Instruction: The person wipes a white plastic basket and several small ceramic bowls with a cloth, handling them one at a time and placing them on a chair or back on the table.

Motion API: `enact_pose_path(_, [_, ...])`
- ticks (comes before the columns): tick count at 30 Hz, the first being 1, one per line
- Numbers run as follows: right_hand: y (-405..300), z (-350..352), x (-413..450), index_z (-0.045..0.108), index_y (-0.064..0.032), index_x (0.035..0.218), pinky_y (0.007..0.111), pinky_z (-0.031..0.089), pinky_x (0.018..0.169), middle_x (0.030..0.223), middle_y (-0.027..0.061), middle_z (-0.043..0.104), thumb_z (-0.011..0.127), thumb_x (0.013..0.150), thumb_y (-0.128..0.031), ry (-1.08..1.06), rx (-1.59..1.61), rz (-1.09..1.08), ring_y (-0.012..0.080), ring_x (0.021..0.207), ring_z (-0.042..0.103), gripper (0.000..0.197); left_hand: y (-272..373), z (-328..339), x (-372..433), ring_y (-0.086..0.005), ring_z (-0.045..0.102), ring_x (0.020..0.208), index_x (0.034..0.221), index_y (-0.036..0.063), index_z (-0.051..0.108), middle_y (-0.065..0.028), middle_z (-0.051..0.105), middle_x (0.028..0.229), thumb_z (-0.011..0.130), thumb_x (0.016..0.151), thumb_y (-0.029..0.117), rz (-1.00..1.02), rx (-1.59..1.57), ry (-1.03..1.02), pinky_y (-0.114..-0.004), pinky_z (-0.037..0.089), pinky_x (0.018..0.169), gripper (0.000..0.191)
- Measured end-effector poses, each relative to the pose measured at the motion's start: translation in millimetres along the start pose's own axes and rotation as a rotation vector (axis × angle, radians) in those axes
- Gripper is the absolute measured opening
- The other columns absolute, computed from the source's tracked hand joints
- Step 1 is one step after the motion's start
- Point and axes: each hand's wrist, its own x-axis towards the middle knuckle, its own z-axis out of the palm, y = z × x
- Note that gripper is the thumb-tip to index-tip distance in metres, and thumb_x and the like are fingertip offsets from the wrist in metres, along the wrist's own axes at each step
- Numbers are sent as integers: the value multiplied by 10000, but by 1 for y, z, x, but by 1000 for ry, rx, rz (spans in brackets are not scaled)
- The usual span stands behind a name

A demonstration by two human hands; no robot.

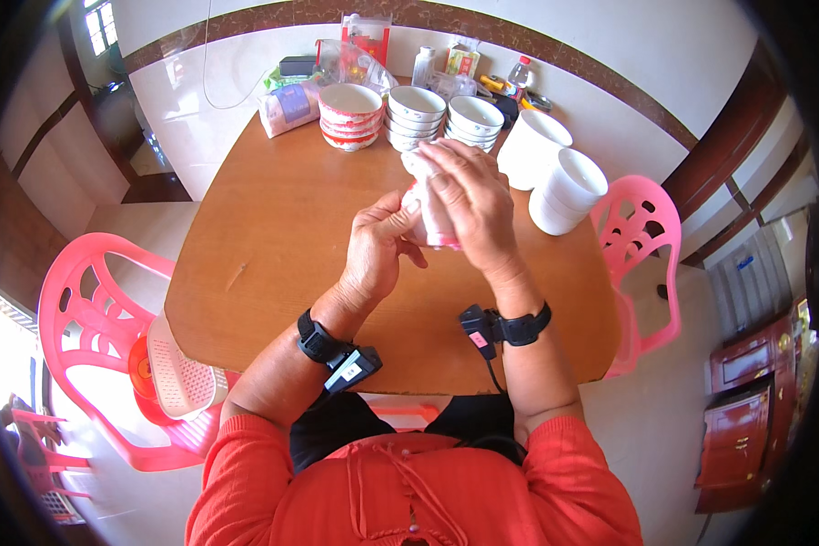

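Above the middle of the wooden table (280, 225), my left hand (374, 242) grips a red-and-white bowl (415, 232), mostly hidden by the fingers and a cloth. My right hand (476, 205) presses a pale cloth (438, 215) against it, fingers stretched along the fabric. Just beyond my hands stands a stack of red-patterned bowls (350, 117). Beside it are two stacks of white bowls with small prints, one on the left (415, 116) and one on the right (475, 123). Plain white bowls stand farther right in a rear stack (529, 153) and a front stack (563, 198).
Along the wall are a purple-and-white package (290, 109), a white bottle (423, 66), a red-capped plastic bottle (517, 78) and a yellow tape measure (491, 82). Pink plastic chairs flank the table, left (75, 286) and right (669, 232). A white plastic basket (181, 368) rests on the left chair.
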Motion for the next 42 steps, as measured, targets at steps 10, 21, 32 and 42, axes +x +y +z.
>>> enact_pose_path(10, [35, -6, -4, 558, 9, 1250, 304, 504, 895, 1154, 102, 632, 559, 954, -307, 91, 1135, 622, 184, 1036, 623, 433, 0, -13, 7, -196, 650, 790, 1155, 29, 604, -84, 682, 1011, 568, 939, 350, -111, -285, -166, -302, 468, 492, 388])
enact_pose_path(21, [35, 32, -22, 579, 47, 1205, 277, 481, 840, 1043, 83, 633, 518, 980, -454, 335, 1236, 810, 160, 929, 593, 553, -17, -35, 23, -259, 600, 950, 1266, 155, 519, -45, 618, 1205, 443, 979, 462, -219, -685, -169, -352, 406, 548, 427])
enact_pose_path(32, [15, 21, -22, 493, 47, 1280, 417, 575, 835, 1142, 114, 615, 692, 859, -143, -7, 1562, 704, 209, 1006, 624, 503, -12, -51, 28, -277, 601, 953, 1349, 119, 441, -117, 586, 1246, 324, 1016, 453, -148, -675, -212, -323, 419, 479, 486])
enact_pose_path(42, [26, 3, -18, 574, 81, 1181, 334, 523, 888, 1057, 122, 665, 646, 793, -14, 222, 1501, 767, 205, 929, 657, 406, 12, -12, 21, -277, 461, 1272, 1496, 131, 308, -104, 376, 1443, 836, 719, 241, 432, 496, 4, -376, 503, 941, 946])
